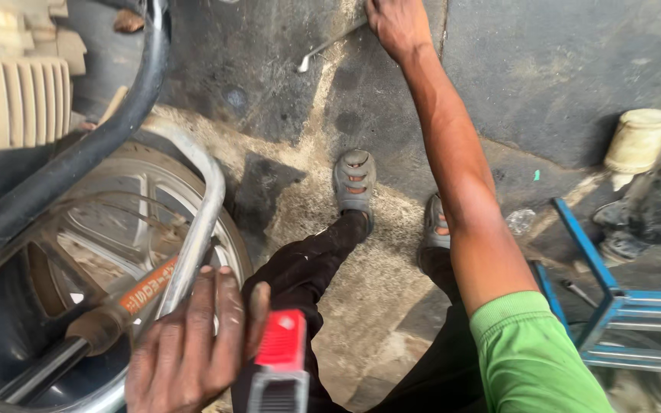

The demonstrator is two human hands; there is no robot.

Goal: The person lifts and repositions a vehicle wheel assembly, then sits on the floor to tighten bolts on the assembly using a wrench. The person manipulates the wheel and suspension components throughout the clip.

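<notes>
Two hands show in the head view, well apart. The right hand (pixel 398 24) is stretched far forward to the stained concrete floor (pixel 545 69), closing on the end of a thin metal wrench (pixel 323 47) that lies there; the fingers are cut off by the top edge, so I cannot tell whether the grip is complete. The left hand (pixel 189 352) is low and close, fingers spread and loose, resting against a curved chrome guard bar (pixel 204 206) beside a motorcycle wheel (pixel 109 229). It grasps nothing that can be seen. Just beside it stands a red and grey tool (pixel 281 359), touching or nearly touching the thumb side; which, I cannot tell. A shock absorber (pixel 116 306) with an orange band runs under the bar toward the wheel hub.

As a judgement, the work is at an early or middle point: the wrench is only being fetched, and no bolt on the wheel is seen being turned. The person's sandalled feet (pixel 355 180) rest on the floor between the hands. A blue metal frame (pixel 606 298) stands to the right.
</notes>
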